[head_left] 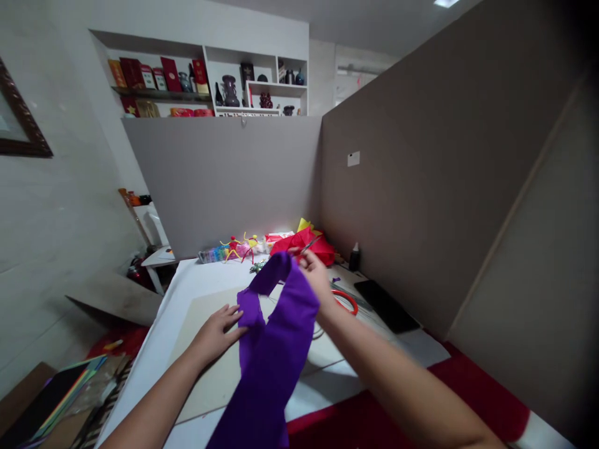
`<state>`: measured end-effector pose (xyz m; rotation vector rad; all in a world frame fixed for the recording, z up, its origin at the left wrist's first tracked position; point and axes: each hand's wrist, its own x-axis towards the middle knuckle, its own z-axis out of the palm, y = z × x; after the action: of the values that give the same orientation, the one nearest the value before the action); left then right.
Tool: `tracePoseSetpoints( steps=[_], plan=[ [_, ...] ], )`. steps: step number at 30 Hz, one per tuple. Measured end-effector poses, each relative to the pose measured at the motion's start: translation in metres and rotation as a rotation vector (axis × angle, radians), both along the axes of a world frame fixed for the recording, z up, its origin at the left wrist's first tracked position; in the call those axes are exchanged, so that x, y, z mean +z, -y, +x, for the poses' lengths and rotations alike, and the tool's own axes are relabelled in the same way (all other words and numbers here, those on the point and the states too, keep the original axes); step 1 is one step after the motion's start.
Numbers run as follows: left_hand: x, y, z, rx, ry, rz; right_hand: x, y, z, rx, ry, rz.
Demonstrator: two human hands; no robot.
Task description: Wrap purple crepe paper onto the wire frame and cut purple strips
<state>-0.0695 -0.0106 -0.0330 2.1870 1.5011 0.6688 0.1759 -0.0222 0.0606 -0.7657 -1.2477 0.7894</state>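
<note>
A long strip of purple cloth point(281, 340) loops up from the table and hangs down toward me. My right hand point(311, 271) is closed at the top of the loop, holding it raised. A thin, pointed metal tool point(309, 244) sticks out past the right fingers; its grip is hidden. My left hand point(219, 330) lies low at the left, fingers stretched out and touching the cloth's ragged edge. Beneath both is a pale board point(201, 374) on the white-covered table point(187, 272).
Behind the hands lie red cloth point(322, 249), bent pipe cleaners point(241, 247) and a case of colored bits point(213, 254). To the right are a red ring-shaped handle point(350, 302), a dark bottle point(354, 257) and a black flat slab point(386, 305). Grey partitions point(234, 181) enclose the table.
</note>
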Motion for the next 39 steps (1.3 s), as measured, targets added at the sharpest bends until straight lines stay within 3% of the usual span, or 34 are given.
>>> tracePoseSetpoints(
  steps=[5,9,15,23,26,33,39],
  plan=[
    [-0.004,-0.004,-0.007,-0.016,-0.07,0.028,0.036,-0.043,0.09,-0.417,0.114,0.109],
    [-0.002,-0.006,-0.007,0.004,-0.107,0.051,0.038,-0.065,0.128,-0.553,0.328,0.114],
    [0.005,-0.002,-0.008,0.046,-0.172,0.057,0.018,-0.088,0.138,-0.476,0.726,0.023],
    [0.011,0.0,-0.012,0.061,-0.228,0.082,-0.033,-0.082,0.128,-0.148,1.241,-0.237],
    [0.011,-0.002,-0.016,0.056,-0.234,0.103,-0.043,-0.073,0.127,-0.138,1.351,-0.287],
    [0.008,-0.007,-0.022,0.035,-0.211,0.127,-0.048,-0.048,0.128,-0.139,1.531,-0.376],
    [0.007,-0.008,-0.023,0.027,-0.173,0.11,-0.059,-0.03,0.119,-0.171,1.578,-0.405]
  ],
)
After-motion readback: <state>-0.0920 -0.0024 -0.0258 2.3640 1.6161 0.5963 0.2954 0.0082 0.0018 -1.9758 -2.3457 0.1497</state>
